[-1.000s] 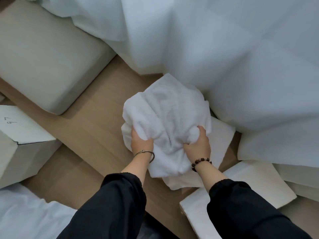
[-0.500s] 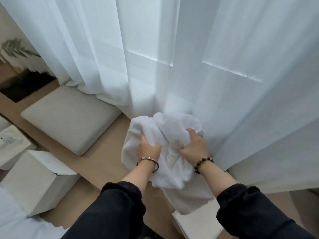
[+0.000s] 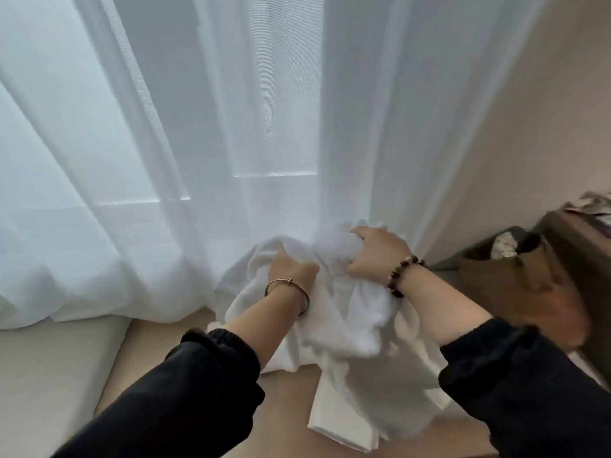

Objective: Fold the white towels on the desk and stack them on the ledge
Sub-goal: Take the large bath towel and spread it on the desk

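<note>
While both hands are closing on the same bunched cloth, the left hand (image 3: 291,267) is clenching a fistful of the white towel (image 3: 350,328) low on its near-left side, and the right hand (image 3: 377,252) is gripping a higher fold on the far right, close against the sheer curtain (image 3: 198,160). Held between them, the towel is hanging crumpled, its loose length trailing down and toward the person over the wooden surface (image 3: 284,408). A pale cushion (image 3: 49,375) is lying to the left. Spreading the towel probably calls for drawing the hands apart.
</note>
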